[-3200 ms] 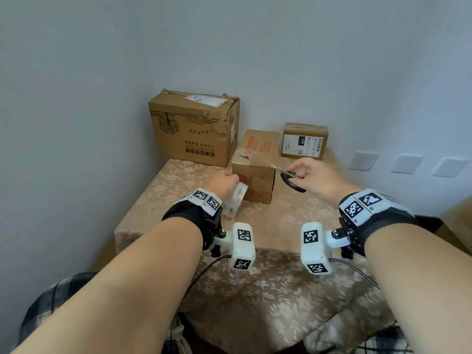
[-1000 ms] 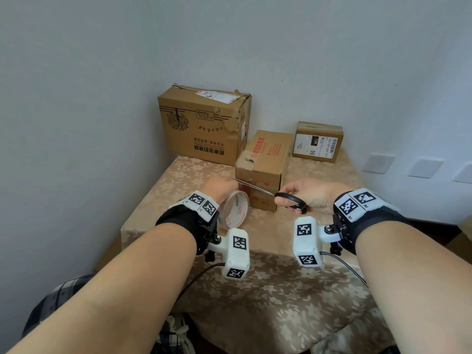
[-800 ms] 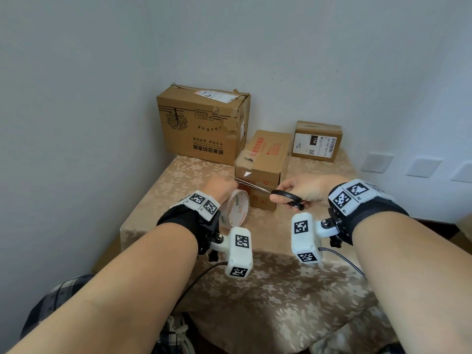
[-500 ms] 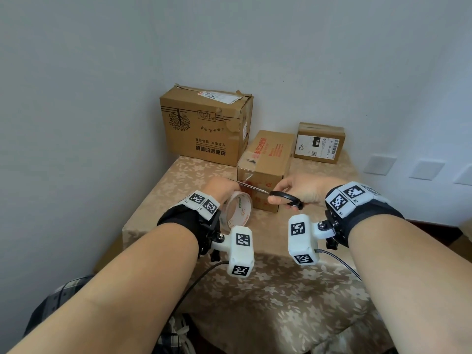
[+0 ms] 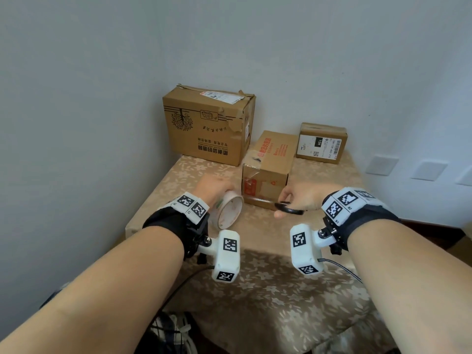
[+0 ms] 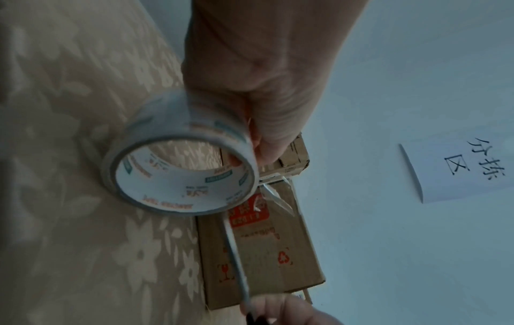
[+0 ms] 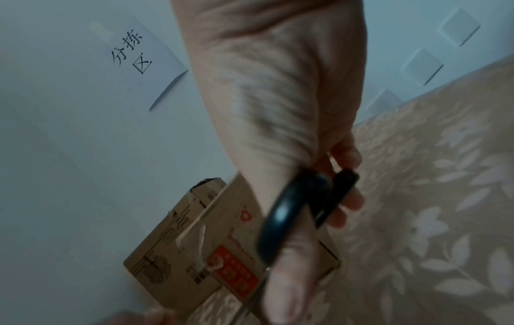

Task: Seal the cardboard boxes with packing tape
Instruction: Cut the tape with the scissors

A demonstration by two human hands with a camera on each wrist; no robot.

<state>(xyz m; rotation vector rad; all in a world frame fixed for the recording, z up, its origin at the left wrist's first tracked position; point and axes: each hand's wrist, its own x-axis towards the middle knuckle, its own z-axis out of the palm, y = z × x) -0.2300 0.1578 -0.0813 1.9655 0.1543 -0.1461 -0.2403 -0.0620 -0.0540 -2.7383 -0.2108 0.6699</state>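
middle box (image 5: 268, 172) taped with a loose end, left hand (image 5: 212, 186) gripping roll (image 5: 228, 212), right hand (image 5: 298, 198) clutching scissors (image 5: 288, 209), boxes at 11 and 1 o'clock left.

The tape roll (image 5: 228, 212) in the left hand (image 5: 213, 186) is white with orange and green print. The scissors (image 5: 288, 209) in the right hand (image 5: 304, 196) have black handles. The box (image 5: 267, 172) between the two hands is brown with red print and a red label. The tablecloth (image 5: 268, 290) under both hands is tan with pale flowers. The wall (image 5: 255, 47) is pale grey-blue.
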